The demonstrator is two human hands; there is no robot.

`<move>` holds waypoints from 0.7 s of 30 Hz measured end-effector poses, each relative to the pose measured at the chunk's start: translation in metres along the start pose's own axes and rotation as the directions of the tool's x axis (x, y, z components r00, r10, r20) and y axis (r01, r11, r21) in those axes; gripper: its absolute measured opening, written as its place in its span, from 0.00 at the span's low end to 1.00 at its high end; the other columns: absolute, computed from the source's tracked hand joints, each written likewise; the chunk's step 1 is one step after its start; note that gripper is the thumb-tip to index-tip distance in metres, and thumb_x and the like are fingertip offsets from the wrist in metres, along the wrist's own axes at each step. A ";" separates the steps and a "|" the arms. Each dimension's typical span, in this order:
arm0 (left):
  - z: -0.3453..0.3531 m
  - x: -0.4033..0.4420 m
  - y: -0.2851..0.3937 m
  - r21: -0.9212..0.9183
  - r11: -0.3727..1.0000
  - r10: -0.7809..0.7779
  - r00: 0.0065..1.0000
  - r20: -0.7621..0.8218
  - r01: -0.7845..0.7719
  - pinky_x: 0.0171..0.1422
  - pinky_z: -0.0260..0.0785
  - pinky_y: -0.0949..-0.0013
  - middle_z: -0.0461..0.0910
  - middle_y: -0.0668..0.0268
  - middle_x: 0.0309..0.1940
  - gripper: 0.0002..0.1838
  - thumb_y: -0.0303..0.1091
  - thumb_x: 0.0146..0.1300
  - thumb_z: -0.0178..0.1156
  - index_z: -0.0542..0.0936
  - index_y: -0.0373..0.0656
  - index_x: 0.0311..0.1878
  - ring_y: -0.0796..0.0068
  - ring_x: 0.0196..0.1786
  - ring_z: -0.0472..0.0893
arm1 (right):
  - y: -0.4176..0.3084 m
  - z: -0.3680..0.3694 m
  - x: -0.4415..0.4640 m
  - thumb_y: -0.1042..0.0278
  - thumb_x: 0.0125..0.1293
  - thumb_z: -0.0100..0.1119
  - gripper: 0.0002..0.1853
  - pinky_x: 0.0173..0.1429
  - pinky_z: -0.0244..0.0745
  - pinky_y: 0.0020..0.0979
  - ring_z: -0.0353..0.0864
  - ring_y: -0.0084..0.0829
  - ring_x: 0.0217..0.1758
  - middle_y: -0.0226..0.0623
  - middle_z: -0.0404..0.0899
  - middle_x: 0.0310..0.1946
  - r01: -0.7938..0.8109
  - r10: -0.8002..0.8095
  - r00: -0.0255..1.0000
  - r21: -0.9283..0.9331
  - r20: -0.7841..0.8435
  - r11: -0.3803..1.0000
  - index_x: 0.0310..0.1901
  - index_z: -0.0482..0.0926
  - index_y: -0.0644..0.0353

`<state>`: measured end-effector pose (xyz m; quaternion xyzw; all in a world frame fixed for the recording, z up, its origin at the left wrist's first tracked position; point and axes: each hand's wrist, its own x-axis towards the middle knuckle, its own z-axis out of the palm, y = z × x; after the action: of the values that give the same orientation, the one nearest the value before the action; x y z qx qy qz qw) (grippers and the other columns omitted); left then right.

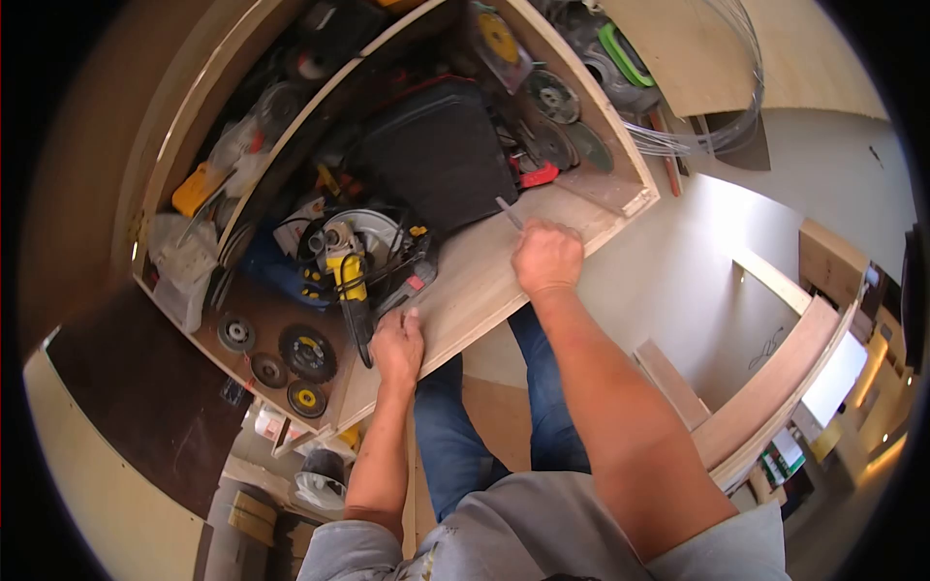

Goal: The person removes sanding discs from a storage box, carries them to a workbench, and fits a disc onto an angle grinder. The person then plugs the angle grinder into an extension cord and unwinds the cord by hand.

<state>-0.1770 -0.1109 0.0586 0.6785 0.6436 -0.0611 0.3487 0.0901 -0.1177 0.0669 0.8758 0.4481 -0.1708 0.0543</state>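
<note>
My right hand (pixel 549 257) is closed in a fist over the front board of a wooden tool cabinet (pixel 465 276). Out of it pokes a thin, pale grey stick-like tool (pixel 509 211); its exact kind is unclear. My left hand (pixel 397 347) rests on the same board near its front edge, holding nothing that I can see, fingers partly bent and apart. Just left of it lies a yellow and black angle grinder (pixel 349 276), its black end close to my fingers. Behind the grinder is a circular saw (pixel 373 232) with a rounded metal guard.
A black case (pixel 436 155) fills the cabinet's middle. Abrasive discs (pixel 308 352) lie at left; more discs (pixel 554 97) hang on the right wall. Plastic bags (pixel 184 252) sit at far left. Coiled clear tubing (pixel 746 107) hangs at upper right, above a plank frame (pixel 775 378).
</note>
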 end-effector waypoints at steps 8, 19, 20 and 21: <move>-0.006 -0.038 0.003 -0.090 0.994 0.048 0.985 -0.168 -0.064 0.56 0.75 0.48 0.84 0.42 0.45 0.23 0.47 0.70 0.62 0.83 0.34 0.51 0.40 0.49 0.83 | -0.006 -0.005 0.000 0.59 0.67 0.60 0.10 0.49 0.80 0.48 0.89 0.45 0.41 0.43 0.88 0.35 -0.052 0.057 0.997 -0.080 0.053 0.995 0.35 0.85 0.54; -0.113 -0.195 -0.016 -0.819 0.495 -0.227 0.953 0.201 0.291 0.46 0.78 0.62 0.87 0.54 0.43 0.21 0.44 0.69 0.65 0.82 0.34 0.53 0.59 0.43 0.87 | -0.002 -0.056 -0.049 0.63 0.63 0.66 0.10 0.45 0.80 0.44 0.86 0.49 0.38 0.45 0.86 0.33 0.345 -0.297 0.939 0.456 -0.175 0.821 0.41 0.86 0.58; -0.127 -0.202 -0.017 -0.853 0.352 -0.216 0.921 0.325 0.384 0.46 0.78 0.62 0.87 0.54 0.45 0.24 0.49 0.71 0.62 0.81 0.35 0.55 0.60 0.44 0.87 | -0.006 -0.071 -0.063 0.66 0.62 0.67 0.08 0.45 0.80 0.42 0.86 0.47 0.38 0.44 0.87 0.34 0.442 -0.367 0.896 0.432 -0.249 0.786 0.41 0.86 0.58; -0.142 -0.208 -0.017 -0.851 0.214 -0.201 0.875 0.441 0.479 0.46 0.78 0.63 0.86 0.54 0.47 0.27 0.53 0.73 0.59 0.79 0.36 0.57 0.60 0.46 0.87 | -0.016 -0.090 -0.087 0.69 0.60 0.67 0.08 0.45 0.80 0.41 0.86 0.46 0.39 0.43 0.87 0.35 0.598 -0.467 0.795 0.376 -0.387 0.707 0.41 0.86 0.58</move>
<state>-0.2786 -0.2064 0.2694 0.1686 0.6399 0.1732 0.7295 0.0524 -0.1529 0.1821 0.7065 0.6296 -0.1667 -0.2768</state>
